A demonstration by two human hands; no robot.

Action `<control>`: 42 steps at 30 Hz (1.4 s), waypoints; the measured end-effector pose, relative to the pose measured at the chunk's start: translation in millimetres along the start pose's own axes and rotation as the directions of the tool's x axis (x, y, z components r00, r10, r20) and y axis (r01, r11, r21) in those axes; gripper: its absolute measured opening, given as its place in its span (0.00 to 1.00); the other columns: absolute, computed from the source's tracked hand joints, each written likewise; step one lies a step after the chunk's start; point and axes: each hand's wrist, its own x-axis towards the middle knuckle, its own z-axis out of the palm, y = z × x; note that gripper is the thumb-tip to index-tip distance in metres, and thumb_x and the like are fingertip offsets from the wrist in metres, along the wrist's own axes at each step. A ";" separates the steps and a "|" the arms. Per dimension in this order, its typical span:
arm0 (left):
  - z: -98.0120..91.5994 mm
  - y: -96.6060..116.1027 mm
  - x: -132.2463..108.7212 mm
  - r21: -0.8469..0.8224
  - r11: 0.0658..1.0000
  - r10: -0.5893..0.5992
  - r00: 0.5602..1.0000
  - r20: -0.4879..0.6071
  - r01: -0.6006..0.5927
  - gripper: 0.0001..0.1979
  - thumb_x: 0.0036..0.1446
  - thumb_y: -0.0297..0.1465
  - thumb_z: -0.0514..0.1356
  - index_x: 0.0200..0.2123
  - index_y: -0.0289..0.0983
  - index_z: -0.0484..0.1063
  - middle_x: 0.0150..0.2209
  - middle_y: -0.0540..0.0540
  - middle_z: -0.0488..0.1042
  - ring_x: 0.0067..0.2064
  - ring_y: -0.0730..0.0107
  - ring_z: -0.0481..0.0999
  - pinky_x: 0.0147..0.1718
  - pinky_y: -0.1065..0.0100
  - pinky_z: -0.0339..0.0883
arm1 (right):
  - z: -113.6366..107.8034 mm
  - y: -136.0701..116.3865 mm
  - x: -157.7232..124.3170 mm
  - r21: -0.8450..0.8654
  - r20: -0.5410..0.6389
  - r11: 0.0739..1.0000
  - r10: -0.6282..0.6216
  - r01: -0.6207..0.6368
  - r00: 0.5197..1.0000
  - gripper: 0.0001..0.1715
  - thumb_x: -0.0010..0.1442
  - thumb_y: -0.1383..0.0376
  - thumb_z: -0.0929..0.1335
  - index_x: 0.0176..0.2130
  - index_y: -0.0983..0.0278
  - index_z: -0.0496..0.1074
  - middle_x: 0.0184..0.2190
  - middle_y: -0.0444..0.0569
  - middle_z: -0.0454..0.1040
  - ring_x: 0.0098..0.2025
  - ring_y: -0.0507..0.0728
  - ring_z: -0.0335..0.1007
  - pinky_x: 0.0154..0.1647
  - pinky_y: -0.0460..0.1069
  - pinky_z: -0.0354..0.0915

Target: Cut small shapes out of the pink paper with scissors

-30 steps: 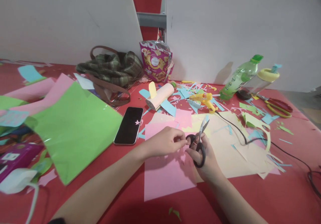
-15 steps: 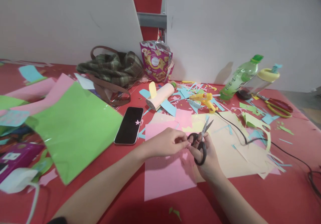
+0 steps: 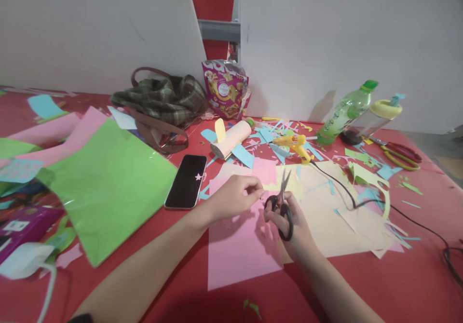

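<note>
One pair of black-handled scissors (image 3: 282, 195) sits in the grip of the right hand (image 3: 293, 221), blades slightly parted and directed away from the person. The left hand (image 3: 237, 195) is positioned just beside the handles, grip narrow; I cannot tell whether its fingertips hold paper. Beneath both, a pink sheet (image 3: 238, 258) lies on the red tabletop (image 3: 181, 294).
</note>
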 end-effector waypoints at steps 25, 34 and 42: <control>-8.9 7.8 -5.2 0.208 0.976 0.070 0.996 -0.054 -0.058 0.11 0.53 0.29 0.46 0.22 0.35 0.62 0.23 0.51 0.66 0.26 0.76 0.63 0.27 0.74 0.55 | 0.2 -2.5 -5.6 -0.028 0.364 0.999 0.040 -0.032 0.931 0.16 0.49 0.54 0.64 0.30 0.60 0.54 0.28 0.44 0.60 0.29 0.53 0.61 0.28 0.48 0.57; -8.3 7.7 -5.4 0.210 0.976 0.070 0.997 -0.038 -0.061 0.11 0.54 0.28 0.46 0.22 0.35 0.62 0.22 0.52 0.64 0.25 0.76 0.63 0.27 0.74 0.55 | 0.7 -2.5 -5.2 -0.024 0.373 0.999 0.041 -0.035 0.927 0.17 0.50 0.53 0.64 0.30 0.60 0.53 0.28 0.44 0.60 0.26 0.52 0.61 0.29 0.49 0.57; -8.9 8.3 -5.7 0.219 0.973 0.076 0.996 -0.042 -0.065 0.10 0.54 0.28 0.47 0.22 0.35 0.61 0.22 0.52 0.64 0.25 0.77 0.63 0.27 0.75 0.55 | -1.7 0.2 -3.7 -0.010 0.390 1.000 0.027 -0.026 0.920 0.17 0.50 0.54 0.64 0.31 0.61 0.53 0.28 0.44 0.60 0.26 0.52 0.61 0.29 0.49 0.57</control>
